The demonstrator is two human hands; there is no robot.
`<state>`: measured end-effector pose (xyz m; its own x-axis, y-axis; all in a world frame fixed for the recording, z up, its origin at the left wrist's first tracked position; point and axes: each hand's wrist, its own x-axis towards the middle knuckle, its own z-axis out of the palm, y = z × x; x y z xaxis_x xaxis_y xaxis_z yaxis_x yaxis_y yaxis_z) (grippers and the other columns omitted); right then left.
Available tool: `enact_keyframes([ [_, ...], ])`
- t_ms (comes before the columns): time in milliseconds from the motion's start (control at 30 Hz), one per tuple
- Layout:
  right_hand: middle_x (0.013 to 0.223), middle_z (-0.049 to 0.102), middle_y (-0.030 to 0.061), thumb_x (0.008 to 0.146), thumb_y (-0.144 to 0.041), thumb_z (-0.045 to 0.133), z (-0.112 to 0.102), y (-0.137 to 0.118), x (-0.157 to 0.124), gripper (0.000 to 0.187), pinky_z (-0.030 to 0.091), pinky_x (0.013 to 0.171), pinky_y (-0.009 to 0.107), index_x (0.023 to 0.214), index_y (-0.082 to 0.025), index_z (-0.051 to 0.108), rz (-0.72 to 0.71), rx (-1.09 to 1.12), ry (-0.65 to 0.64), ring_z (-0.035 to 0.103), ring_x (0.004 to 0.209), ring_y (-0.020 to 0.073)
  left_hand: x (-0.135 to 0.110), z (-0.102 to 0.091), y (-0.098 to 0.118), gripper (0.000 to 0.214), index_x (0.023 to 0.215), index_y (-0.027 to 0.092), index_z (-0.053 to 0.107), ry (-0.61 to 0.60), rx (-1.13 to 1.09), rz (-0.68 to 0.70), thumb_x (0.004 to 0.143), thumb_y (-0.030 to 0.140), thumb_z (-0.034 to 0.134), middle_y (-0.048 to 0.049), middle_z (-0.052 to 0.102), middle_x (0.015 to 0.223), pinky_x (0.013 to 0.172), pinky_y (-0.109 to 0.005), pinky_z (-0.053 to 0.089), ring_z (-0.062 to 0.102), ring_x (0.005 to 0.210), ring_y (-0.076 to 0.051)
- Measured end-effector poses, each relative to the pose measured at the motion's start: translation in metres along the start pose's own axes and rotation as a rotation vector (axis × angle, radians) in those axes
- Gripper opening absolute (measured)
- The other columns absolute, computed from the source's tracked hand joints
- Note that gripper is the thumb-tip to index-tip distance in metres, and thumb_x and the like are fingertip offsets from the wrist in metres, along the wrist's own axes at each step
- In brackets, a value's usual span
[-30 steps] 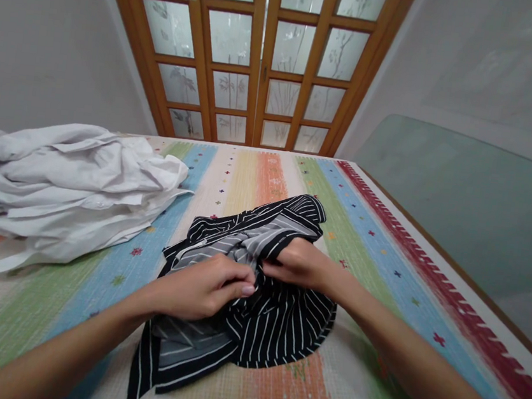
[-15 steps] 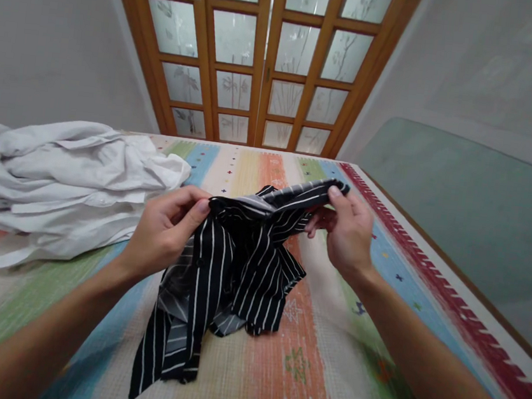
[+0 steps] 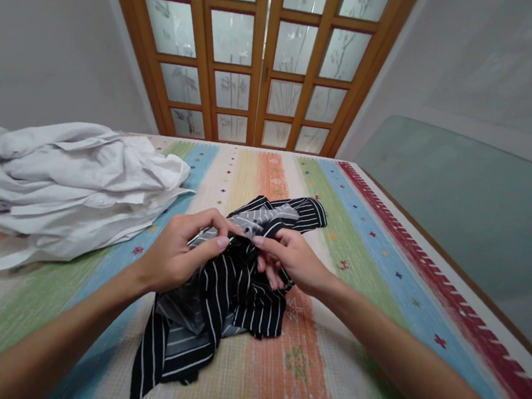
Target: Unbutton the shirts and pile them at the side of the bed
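A black garment with white stripes (image 3: 217, 290), which looks like a shirt, lies crumpled on the striped cloth (image 3: 293, 382). Its paler grey inner side shows near the top, with small dark buttons there. My left hand (image 3: 183, 248) pinches the fabric edge between thumb and fingers. Close beside it, my right hand (image 3: 293, 257) pinches the same part from the other side, its lower fingers curled in the folds. The fingertips of both hands nearly meet. One striped end of the garment stretches out flat beyond my right hand.
A heap of white clothing (image 3: 70, 190) lies to the left on the cloth. Wooden doors with frosted panes (image 3: 266, 65) stand at the far end. A pale green panel (image 3: 460, 221) leans along the wall at the right.
My right hand has come left and lower, from the garment's far right edge to beside my left hand. The part held stretched between them has dropped, and one end now lies flat behind.
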<state>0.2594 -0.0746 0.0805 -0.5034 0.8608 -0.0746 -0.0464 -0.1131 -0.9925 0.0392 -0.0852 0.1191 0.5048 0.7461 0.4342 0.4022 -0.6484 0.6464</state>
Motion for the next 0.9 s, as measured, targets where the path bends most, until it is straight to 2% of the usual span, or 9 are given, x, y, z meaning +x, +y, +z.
enact_keyframes([
  [67, 0.062, 0.066, 0.0023, 0.083, -0.041, 0.062, 0.000, 0.000, 0.001, 0.029, 0.042, 0.032, 0.018, 0.070, -0.017, 0.052, -0.076, 0.048, 0.102, 0.057, 0.040, 0.0097, -0.001, 0.003, -0.004, 0.023, 0.091, 0.018, 0.058, -0.061, 0.168, -0.019, 0.090, 0.039, 0.049, -0.0052, 0.071, 0.088, 0.072, -0.031, 0.049, 0.065, 0.078, -0.018],
  [167, 0.068, 0.067, 0.0040, 0.080, -0.038, 0.063, -0.002, 0.001, 0.004, 0.025, 0.047, 0.037, 0.019, 0.071, -0.017, 0.054, -0.194, 0.094, 0.245, 0.061, 0.049, 0.0115, -0.002, 0.011, -0.011, 0.041, 0.105, 0.017, 0.060, -0.207, 0.441, -0.089, 0.090, 0.052, 0.046, -0.0053, 0.069, 0.076, 0.066, -0.033, 0.047, 0.064, 0.068, -0.020],
  [267, 0.060, 0.064, 0.0018, 0.077, -0.036, 0.063, -0.005, 0.004, 0.006, 0.023, 0.047, 0.037, 0.020, 0.067, -0.016, 0.055, -0.231, 0.082, 0.249, 0.058, 0.046, 0.0112, -0.001, 0.016, -0.015, 0.051, 0.101, 0.016, 0.064, -0.263, 0.611, -0.149, 0.091, 0.060, 0.039, -0.0070, 0.068, 0.071, 0.068, -0.037, 0.047, 0.063, 0.065, -0.023],
  [333, 0.058, 0.063, 0.0013, 0.077, -0.035, 0.063, -0.005, 0.006, 0.005, 0.022, 0.049, 0.038, 0.021, 0.067, -0.016, 0.056, -0.228, 0.037, 0.191, 0.057, 0.044, 0.0110, 0.001, 0.017, -0.015, 0.050, 0.103, 0.016, 0.064, -0.174, 0.613, -0.124, 0.090, 0.059, 0.043, -0.0092, 0.070, 0.082, 0.075, -0.040, 0.049, 0.065, 0.075, -0.024],
  [467, 0.064, 0.062, 0.0002, 0.078, -0.034, 0.065, -0.002, 0.005, 0.000, 0.021, 0.053, 0.045, 0.025, 0.070, -0.016, 0.058, -0.274, -0.051, 0.160, 0.060, 0.049, 0.0120, 0.002, 0.018, -0.011, 0.033, 0.108, 0.019, 0.064, 0.006, 0.442, 0.072, 0.090, 0.045, 0.054, -0.0084, 0.067, 0.103, 0.086, -0.038, 0.050, 0.062, 0.096, -0.021],
  [533, 0.068, 0.062, 0.0003, 0.080, -0.036, 0.064, 0.001, 0.005, -0.002, 0.021, 0.055, 0.048, 0.027, 0.074, -0.016, 0.060, -0.304, -0.073, 0.174, 0.061, 0.053, 0.0128, 0.001, 0.022, -0.011, 0.027, 0.108, 0.019, 0.065, 0.041, 0.384, 0.155, 0.091, 0.038, 0.057, -0.0077, 0.066, 0.101, 0.084, -0.035, 0.051, 0.062, 0.095, -0.019],
  [633, 0.071, 0.063, 0.0018, 0.084, -0.040, 0.062, 0.003, 0.006, -0.003, 0.024, 0.053, 0.048, 0.028, 0.079, -0.017, 0.062, -0.325, -0.130, 0.198, 0.060, 0.054, 0.0129, 0.000, 0.028, -0.013, 0.019, 0.098, 0.017, 0.068, 0.099, 0.364, 0.219, 0.091, 0.031, 0.058, -0.0062, 0.068, 0.089, 0.078, -0.032, 0.053, 0.063, 0.084, -0.016],
  [767, 0.058, 0.056, -0.0013, 0.085, -0.041, 0.063, 0.003, 0.010, -0.002, 0.026, 0.041, 0.041, 0.023, 0.076, -0.017, 0.062, -0.291, -0.313, 0.203, 0.051, 0.048, 0.0106, -0.002, 0.034, -0.015, 0.017, 0.088, 0.015, 0.069, 0.124, 0.343, 0.247, 0.092, 0.023, 0.054, -0.0030, 0.070, 0.075, 0.065, -0.026, 0.052, 0.062, 0.066, -0.012],
  [900, 0.066, 0.059, 0.0001, 0.083, -0.036, 0.066, 0.005, 0.013, -0.002, 0.021, 0.041, 0.048, 0.023, 0.080, -0.016, 0.062, -0.316, -0.494, 0.217, 0.053, 0.058, 0.0122, -0.002, 0.035, -0.013, 0.018, 0.092, 0.013, 0.069, 0.145, 0.341, 0.244, 0.091, 0.020, 0.053, -0.0049, 0.072, 0.077, 0.062, -0.024, 0.053, 0.064, 0.065, -0.012],
])
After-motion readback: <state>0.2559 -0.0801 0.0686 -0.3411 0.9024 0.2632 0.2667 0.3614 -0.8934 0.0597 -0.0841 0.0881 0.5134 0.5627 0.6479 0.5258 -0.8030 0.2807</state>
